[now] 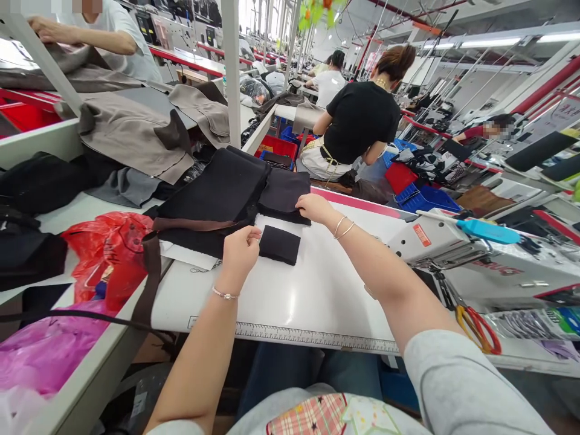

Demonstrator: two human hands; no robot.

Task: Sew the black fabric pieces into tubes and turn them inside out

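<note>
My right hand (316,209) is closed on the near right edge of a dark fabric piece (284,188) in a stack on the white table. My left hand (241,249) is curled, thumb against the fingers, beside the left edge of a small black fabric rectangle (280,244). Whether anything is pinched in it is hidden. The small rectangle lies flat, just in front of the stack. Left of the stack spreads a larger pile of black fabric (217,184), with a brown strip (194,224) across its near edge.
A sewing machine (471,248) stands on the right, with scissors (478,329) beside it. A ruler strip (312,337) runs along the table's front edge. Red (113,254) and pink plastic bags (58,350) lie at left, below grey-brown garments (136,130). A co-worker (362,115) sits ahead.
</note>
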